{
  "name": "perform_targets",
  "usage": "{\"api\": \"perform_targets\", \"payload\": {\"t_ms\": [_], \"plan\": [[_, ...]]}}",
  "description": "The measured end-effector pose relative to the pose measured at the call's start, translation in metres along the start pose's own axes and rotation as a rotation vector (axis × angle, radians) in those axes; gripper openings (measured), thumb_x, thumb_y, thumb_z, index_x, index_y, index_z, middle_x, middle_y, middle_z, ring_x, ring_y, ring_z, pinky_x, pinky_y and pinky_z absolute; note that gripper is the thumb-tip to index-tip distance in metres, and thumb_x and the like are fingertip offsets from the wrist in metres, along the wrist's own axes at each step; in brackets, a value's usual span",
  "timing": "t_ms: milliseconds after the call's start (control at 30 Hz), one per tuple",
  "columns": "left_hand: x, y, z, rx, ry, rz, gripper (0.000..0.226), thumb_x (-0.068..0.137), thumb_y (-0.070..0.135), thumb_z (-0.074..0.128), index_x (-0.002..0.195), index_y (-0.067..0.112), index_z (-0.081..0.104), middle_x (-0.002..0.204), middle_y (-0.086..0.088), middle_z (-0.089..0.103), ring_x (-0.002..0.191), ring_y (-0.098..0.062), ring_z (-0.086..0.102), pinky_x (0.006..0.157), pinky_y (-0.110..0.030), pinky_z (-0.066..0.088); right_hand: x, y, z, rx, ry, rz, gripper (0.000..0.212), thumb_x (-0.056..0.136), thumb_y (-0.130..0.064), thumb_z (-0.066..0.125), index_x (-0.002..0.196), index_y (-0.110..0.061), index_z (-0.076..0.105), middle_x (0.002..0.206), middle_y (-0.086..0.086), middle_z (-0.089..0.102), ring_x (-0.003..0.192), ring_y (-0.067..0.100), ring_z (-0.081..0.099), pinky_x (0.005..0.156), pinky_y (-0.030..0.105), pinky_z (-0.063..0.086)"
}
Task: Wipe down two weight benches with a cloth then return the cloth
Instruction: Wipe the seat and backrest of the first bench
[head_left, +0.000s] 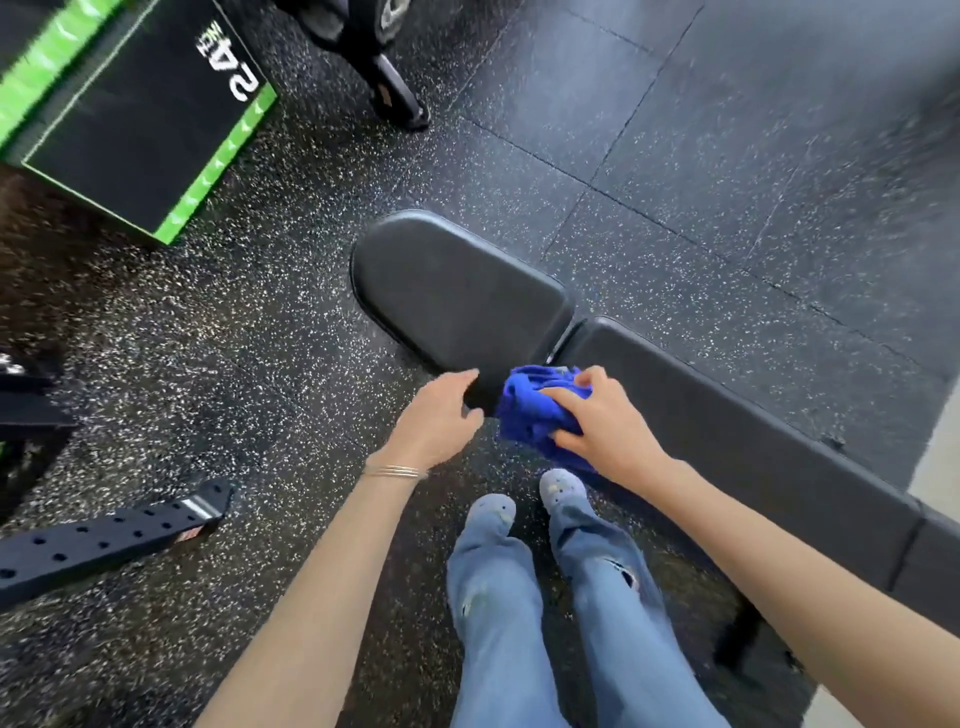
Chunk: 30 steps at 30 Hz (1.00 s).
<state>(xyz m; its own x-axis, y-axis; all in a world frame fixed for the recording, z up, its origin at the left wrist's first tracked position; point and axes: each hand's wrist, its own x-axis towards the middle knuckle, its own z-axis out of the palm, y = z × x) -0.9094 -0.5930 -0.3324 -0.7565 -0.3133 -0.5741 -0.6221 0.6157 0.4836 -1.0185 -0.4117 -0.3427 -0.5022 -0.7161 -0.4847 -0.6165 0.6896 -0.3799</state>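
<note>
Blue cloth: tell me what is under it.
The blue cloth lies bunched on the near edge of the black bench, pressed by the right hand. The pad beneath is covered.

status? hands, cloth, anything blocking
Right hand pressing blue cloth on bench near the pad gap. Left hand open, empty, at seat edge. Nothing blocking.

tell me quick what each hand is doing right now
Left hand: open, empty, at the seat pad edge.
Right hand: pressing the blue cloth on the bench.
</note>
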Motion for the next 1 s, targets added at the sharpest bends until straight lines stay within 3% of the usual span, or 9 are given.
{"api": "perform_targets", "payload": {"t_ms": [200, 367, 533, 767, 1000], "plan": [[-0.026, 0.076, -0.074, 0.269, 0.094, 0.344, 0.054, 0.091, 0.032, 0.053, 0.139, 0.013, 0.039, 0.141, -0.008, 0.048, 0.13, -0.028, 0.041, 0.109, -0.043, 0.033, -0.079, -0.024, -0.079, -0.195, 0.17, 0.151, 0.049, 0.092, -0.036, 0.052, 0.138, -0.031, 0.038, 0.133, 0.013, 0.035, 0.108, 0.033, 0.044, 0.091, 0.04, 0.044], [-0.059, 0.159, -0.111, 0.455, 0.141, 0.656, 0.056, 0.09, 0.037, 0.054, 0.14, 0.017, 0.039, 0.139, -0.005, 0.048, 0.131, -0.024, 0.039, 0.11, -0.037, 0.032, -0.151, -0.036, -0.148, -0.211, 0.374, 0.307, 0.044, 0.092, -0.033, 0.051, 0.135, -0.027, 0.041, 0.13, 0.014, 0.036, 0.099, 0.032, 0.053, 0.08, 0.038, 0.043], [-0.104, 0.234, -0.123, 0.553, 0.188, 0.884, 0.06, 0.087, 0.041, 0.057, 0.14, 0.017, 0.04, 0.139, -0.003, 0.048, 0.132, -0.024, 0.038, 0.109, -0.039, 0.033, -0.241, -0.038, -0.19, -0.139, 0.541, 0.451, 0.045, 0.089, -0.031, 0.054, 0.132, -0.024, 0.045, 0.127, 0.013, 0.037, 0.092, 0.03, 0.051, 0.081, 0.037, 0.044], [-0.165, 0.319, -0.092, 0.689, 0.186, 1.127, 0.065, 0.086, 0.047, 0.055, 0.142, 0.022, 0.036, 0.144, 0.002, 0.044, 0.14, -0.022, 0.029, 0.113, -0.037, 0.026, -0.373, -0.024, -0.201, -0.119, 0.67, 0.65, 0.044, 0.087, -0.035, 0.057, 0.128, -0.02, 0.047, 0.125, 0.011, 0.037, 0.093, 0.031, 0.051, 0.077, 0.037, 0.046], [-0.243, 0.391, -0.001, 0.742, 0.125, 1.285, 0.067, 0.086, 0.052, 0.051, 0.144, 0.026, 0.03, 0.146, 0.006, 0.039, 0.142, -0.02, 0.023, 0.113, -0.038, 0.024, -0.51, 0.005, -0.167, -0.094, 0.743, 0.8, 0.04, 0.087, -0.035, 0.057, 0.123, -0.02, 0.049, 0.123, 0.008, 0.038, 0.093, 0.031, 0.051, 0.074, 0.037, 0.045]]}}
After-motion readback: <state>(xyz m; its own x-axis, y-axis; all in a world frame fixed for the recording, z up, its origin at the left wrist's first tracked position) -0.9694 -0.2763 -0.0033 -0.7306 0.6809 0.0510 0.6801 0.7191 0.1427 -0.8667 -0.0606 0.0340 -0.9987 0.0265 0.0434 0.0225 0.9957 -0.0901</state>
